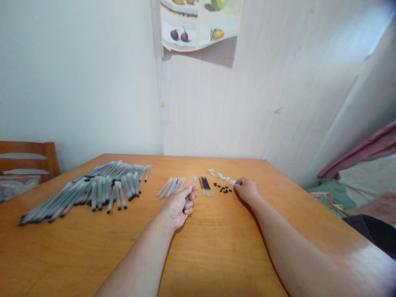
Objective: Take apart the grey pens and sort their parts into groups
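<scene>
My left hand rests on the wooden table, its fingers wrapped round a clear pen barrel that points up and away. My right hand lies farther right, fingertips pinched at a small clear cap in the row of clear caps. Between the hands lie a small bunch of black ink refills and several tiny black end plugs. A few empty clear barrels lie just left of my left hand.
A large pile of assembled pens with black caps covers the table's left part. A wooden chair back and a plastic bag stand at far left. A fruit poster hangs on the wall; bedding lies at right.
</scene>
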{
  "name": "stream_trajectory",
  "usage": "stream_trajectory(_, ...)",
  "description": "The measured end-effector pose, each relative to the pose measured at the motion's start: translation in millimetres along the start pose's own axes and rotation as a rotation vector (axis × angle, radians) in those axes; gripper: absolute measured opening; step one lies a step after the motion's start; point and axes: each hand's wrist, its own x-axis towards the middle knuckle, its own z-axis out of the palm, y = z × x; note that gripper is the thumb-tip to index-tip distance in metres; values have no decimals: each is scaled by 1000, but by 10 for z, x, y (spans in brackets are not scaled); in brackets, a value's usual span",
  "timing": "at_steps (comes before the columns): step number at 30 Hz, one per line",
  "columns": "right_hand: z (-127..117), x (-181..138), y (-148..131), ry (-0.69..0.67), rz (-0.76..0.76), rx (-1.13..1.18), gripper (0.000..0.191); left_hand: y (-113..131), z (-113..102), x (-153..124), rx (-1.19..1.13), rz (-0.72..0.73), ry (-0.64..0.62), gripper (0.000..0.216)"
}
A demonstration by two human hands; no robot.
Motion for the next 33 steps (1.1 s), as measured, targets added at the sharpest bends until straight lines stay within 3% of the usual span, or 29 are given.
stream_trajectory(13, -67, -51, -127, 70, 9, 35, 22, 42, 48, -19, -13, 6, 69, 21)
stream_trajectory(19, -95, -234, -424, 94, -123, 221, 22, 45, 69, -21, 24, 62, 87, 19)
stream_trajectory(22, -60, -437, -649, 4, -243, 459, 21, 47, 76, -14, 27, 112, 92, 17)
stream_trajectory(24, -23, -601, -802, -137, -303, 608, 23, 51, 81, -15, -2, 150, 92, 16)
stream_trajectory(29, 97, -934, -1045, -559, -172, 902, 24, 56, 80, -26, -70, 214, 63, 13)
stream_trajectory(33, 171, -1017, -1069, -712, -117, 999, 26, 32, 73, -7, -101, 245, 30, 11)
